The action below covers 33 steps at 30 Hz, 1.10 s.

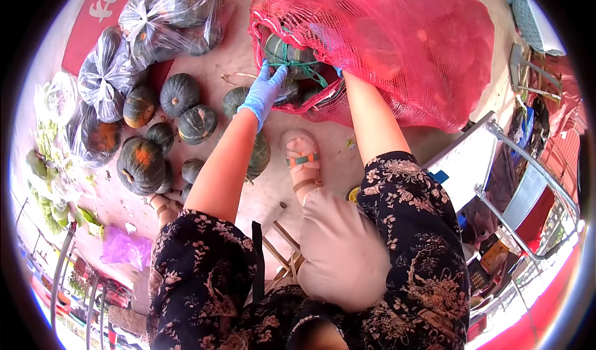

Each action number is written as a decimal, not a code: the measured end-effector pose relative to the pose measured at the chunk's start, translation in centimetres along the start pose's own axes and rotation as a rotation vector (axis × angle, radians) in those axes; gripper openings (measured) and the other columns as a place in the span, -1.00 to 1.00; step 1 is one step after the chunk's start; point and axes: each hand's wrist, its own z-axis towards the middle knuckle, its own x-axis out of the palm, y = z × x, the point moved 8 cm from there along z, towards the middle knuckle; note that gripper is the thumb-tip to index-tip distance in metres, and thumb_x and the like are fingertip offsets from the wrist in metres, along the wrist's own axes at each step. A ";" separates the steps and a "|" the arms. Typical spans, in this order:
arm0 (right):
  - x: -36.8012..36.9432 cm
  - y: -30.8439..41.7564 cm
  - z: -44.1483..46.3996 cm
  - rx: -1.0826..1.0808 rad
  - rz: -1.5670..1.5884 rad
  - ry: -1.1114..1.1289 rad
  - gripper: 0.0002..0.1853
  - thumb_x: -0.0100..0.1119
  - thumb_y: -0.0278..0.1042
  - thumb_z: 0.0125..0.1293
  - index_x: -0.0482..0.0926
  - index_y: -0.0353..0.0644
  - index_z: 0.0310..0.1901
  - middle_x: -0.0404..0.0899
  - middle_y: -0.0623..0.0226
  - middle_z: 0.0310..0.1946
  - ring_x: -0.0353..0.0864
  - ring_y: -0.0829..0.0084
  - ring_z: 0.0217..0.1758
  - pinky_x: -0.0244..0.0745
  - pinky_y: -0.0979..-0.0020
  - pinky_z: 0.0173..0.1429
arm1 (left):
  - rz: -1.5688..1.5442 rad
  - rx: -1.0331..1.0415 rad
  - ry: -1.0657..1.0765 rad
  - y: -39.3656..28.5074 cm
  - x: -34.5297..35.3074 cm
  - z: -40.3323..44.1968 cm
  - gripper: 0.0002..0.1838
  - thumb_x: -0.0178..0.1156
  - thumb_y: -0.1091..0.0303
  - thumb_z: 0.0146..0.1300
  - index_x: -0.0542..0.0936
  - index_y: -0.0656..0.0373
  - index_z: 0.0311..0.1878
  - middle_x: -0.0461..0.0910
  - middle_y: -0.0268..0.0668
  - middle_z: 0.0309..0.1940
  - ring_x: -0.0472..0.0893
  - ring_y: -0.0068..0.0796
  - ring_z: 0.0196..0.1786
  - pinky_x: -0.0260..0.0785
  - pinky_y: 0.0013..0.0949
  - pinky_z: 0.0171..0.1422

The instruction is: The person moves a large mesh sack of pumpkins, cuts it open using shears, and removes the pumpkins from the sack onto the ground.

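A large red mesh sack (pixel 428 52) lies on the floor in front of me, its mouth facing left. In that mouth sits a dark green pumpkin (pixel 288 53) with green string (pixel 297 63) across it. My left hand (pixel 264 94), in a blue glove, grips the near left side of this pumpkin, fingers against its skin and the string. My right hand (pixel 327 38) reaches inside the sack. Its blue glove shows only faintly through the mesh, so its hold is hidden. More pumpkins fill the sack behind the netting.
Several loose pumpkins (pixel 141 164) lie on the floor to the left, beside clear plastic bags (pixel 177 15) of pumpkins. A purple plastic bag (pixel 126 247) and leafy vegetables (pixel 46 192) are farther left. A metal-framed chair (pixel 528 188) stands on the right. My sandalled foot (pixel 301 154) is below the sack.
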 end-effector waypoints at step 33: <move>4.0 32.0 -8.5 -0.249 1.292 0.664 -0.36 0.25 -0.31 0.11 0.18 -0.31 0.18 0.37 0.21 0.04 0.36 0.47 0.08 0.33 0.44 0.13 | 0.247 0.415 -0.637 -10.9 -23.5 -18.7 -0.39 0.31 0.08 0.01 0.38 0.27 0.04 0.49 -0.13 -0.12 0.48 -0.43 -0.07 0.31 -0.40 0.04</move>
